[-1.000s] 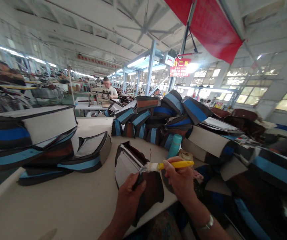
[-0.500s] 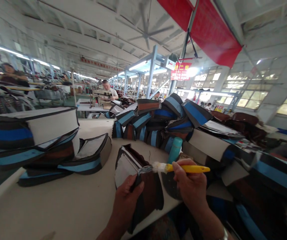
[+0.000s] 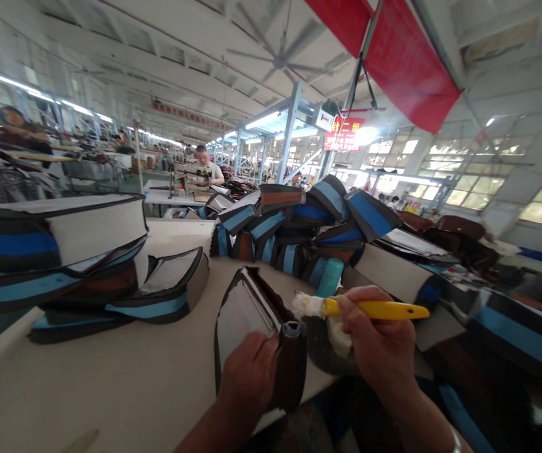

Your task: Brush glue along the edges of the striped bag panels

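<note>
My left hand (image 3: 251, 371) is closed on the near side of a sewn bag panel (image 3: 294, 362), dark grey and brown outside with a pale inner side. The panel stands on edge on the table, its upper edge facing me. My right hand (image 3: 381, 333) grips a yellow-handled brush (image 3: 387, 309) held level, its whitish, clotted bristles pointing left. The bristles are apart from the panel, just right of its top edge. Below the brush, partly behind my right hand, is a dark container (image 3: 320, 346) with pale material at its opening. A teal bottle (image 3: 331, 275) stands behind the brush.
More striped bag pieces are heaped at the back (image 3: 271, 220), with a stack (image 3: 101, 233) on the left of the pale table (image 3: 124, 390). Other pieces (image 3: 525, 340) lie close on my right. A person (image 3: 205, 167) sits at a machine farther back.
The brush has moved right and slightly up, off the panel's edge. My left hand has shifted its hold, and the panel has turned a little more upright.
</note>
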The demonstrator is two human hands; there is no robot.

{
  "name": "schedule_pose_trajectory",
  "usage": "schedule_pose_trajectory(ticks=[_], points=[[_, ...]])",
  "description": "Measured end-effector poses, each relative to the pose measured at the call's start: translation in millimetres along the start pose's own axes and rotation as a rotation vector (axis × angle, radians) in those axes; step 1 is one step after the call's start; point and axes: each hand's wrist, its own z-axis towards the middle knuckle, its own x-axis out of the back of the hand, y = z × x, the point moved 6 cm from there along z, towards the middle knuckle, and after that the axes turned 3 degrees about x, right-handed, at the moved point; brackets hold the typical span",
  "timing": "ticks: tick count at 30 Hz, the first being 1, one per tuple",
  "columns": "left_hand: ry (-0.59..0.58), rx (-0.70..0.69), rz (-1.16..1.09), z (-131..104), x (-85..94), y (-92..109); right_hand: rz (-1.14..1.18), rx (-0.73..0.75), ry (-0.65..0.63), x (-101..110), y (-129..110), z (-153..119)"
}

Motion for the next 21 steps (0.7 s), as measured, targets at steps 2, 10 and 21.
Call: schedule_pose_trajectory(ticks=[2, 10, 21], points=[[0.002, -0.119, 0.061, -2, -2.8, 10, -0.021, 0.084, -0.129, -10, -4, -2], [-0.057, -0.273, 0.099, -12, -13.5, 38, -0.419, 0.387, -0.788, -36, -9, 1], [-0.21, -0.328, 0.111, -28, -34.6, 48, -0.525, 0.404, -0.983, -44, -7, 7]])
